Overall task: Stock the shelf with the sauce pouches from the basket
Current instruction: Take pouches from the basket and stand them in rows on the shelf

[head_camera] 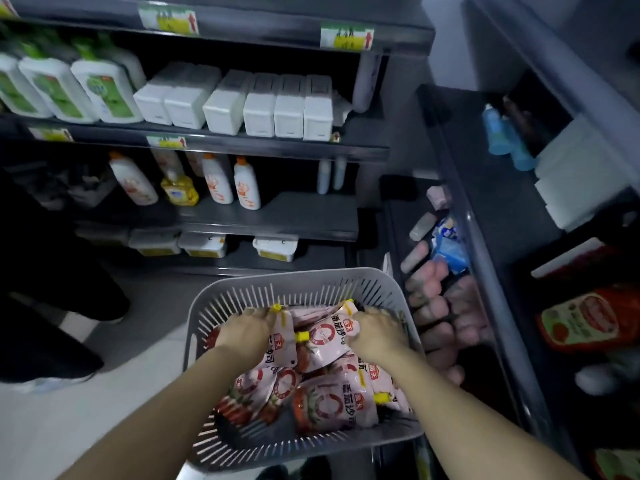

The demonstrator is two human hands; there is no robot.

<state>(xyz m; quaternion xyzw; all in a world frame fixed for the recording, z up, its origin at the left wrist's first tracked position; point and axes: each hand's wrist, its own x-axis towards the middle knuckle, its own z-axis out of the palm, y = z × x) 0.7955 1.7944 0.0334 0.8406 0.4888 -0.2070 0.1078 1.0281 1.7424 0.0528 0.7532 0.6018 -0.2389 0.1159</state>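
Basket [294,273] at six o'clock holds sauce pouches [332,403]. Left grip [242,332] and right grip [377,332] each clamp one of them.

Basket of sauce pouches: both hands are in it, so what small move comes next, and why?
Probably lift both hands up out of the basket. The left hand and right hand each grip sauce pouches near the yellow caps, and similar red pouches lie on the shelf at right, likely their place.
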